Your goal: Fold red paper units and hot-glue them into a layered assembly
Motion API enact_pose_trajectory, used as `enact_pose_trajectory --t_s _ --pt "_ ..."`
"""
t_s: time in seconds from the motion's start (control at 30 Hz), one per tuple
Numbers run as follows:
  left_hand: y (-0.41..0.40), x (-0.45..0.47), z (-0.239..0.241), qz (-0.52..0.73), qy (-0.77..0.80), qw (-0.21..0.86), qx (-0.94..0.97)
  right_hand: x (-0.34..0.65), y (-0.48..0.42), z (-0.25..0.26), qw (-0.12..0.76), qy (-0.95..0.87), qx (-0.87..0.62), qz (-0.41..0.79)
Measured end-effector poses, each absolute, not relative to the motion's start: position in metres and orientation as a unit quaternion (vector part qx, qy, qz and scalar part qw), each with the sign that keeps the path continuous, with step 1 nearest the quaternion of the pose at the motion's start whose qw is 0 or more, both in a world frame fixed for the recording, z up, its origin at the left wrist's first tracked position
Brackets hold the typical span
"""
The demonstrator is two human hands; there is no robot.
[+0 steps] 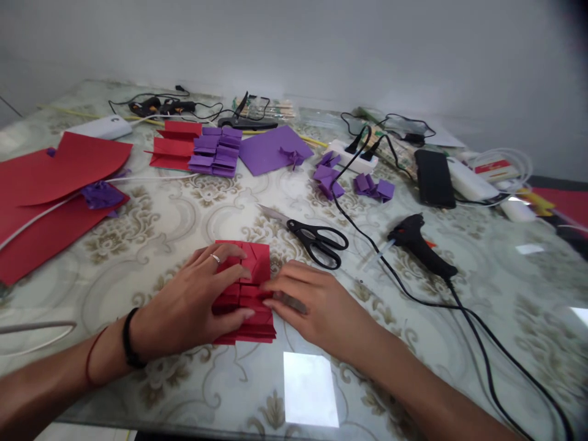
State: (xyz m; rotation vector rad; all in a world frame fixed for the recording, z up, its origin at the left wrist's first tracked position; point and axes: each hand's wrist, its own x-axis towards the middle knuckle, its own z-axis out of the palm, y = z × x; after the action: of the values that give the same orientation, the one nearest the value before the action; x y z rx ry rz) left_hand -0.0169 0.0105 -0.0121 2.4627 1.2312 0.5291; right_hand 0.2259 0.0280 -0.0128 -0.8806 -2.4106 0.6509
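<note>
A pleated piece of red folded paper (255,258) lies on the glass-topped table (184,214) near its front edge. My left hand (193,306), with a ring and a dark wristband, lies flat on the paper's left side, fingers stretched out over the folds. My right hand (312,303) presses its fingertips against the paper's right edge, fingers together and bent down onto a fold. Much of the paper's lower half is hidden under both hands.
Black scissors (316,240) lie just behind my right hand. A black glue gun (420,245) with its cord sits to the right. Red sheets (50,184) lie at left. Purple folded pieces (215,152), a purple sheet (271,150), a phone (434,177) and cables fill the back.
</note>
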Motion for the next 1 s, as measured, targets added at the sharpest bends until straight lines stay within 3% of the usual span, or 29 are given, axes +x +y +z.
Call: enact_pose_trajectory --t_s 0.27,0.6,1.0 --pt "0.014 -0.021 0.008 0.221 0.4 0.181 0.871 0.227 0.027 -0.013 0.198 -0.893 -0.338 0.221" --pt "0.019 -0.026 -0.002 0.135 0.391 0.213 0.885 0.226 0.025 -0.018 0.189 -0.902 -0.325 0.214" --pt "0.022 -0.029 0.004 0.171 0.419 0.267 0.851 0.22 0.02 -0.012 0.231 -0.908 -0.314 0.157"
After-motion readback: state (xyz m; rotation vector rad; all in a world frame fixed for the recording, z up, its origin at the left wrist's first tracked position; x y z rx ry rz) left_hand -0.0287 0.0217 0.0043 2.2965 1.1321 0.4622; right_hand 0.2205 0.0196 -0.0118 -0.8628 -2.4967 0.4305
